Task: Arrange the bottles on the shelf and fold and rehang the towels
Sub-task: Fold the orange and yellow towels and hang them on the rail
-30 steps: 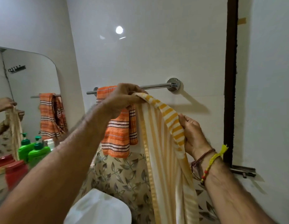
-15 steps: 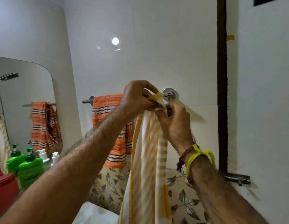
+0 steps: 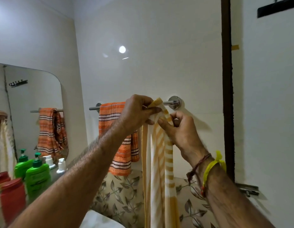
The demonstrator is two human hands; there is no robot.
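A yellow-and-white striped towel (image 3: 161, 162) hangs in a long bunch in front of the chrome towel bar (image 3: 169, 103). My left hand (image 3: 136, 112) grips its top corner right at the bar. My right hand (image 3: 179, 130) pinches the towel's upper edge just below and to the right. An orange striped towel (image 3: 116, 129) hangs folded over the left part of the bar. A green pump bottle (image 3: 37, 175), a small white pump bottle (image 3: 61, 166) and a red jar (image 3: 13, 198) stand on the shelf at the left.
A mirror (image 3: 27, 102) on the left wall reflects the orange towel and the bottles. A dark door frame (image 3: 227, 79) runs down the right side, with a metal latch (image 3: 248, 189) low on it. Leaf-patterned tiles (image 3: 120, 195) line the wall below the bar.
My right hand came up from lower on the towel to my left hand at the bar, bunching the towel into a narrow hanging strip. The view tilted upward.
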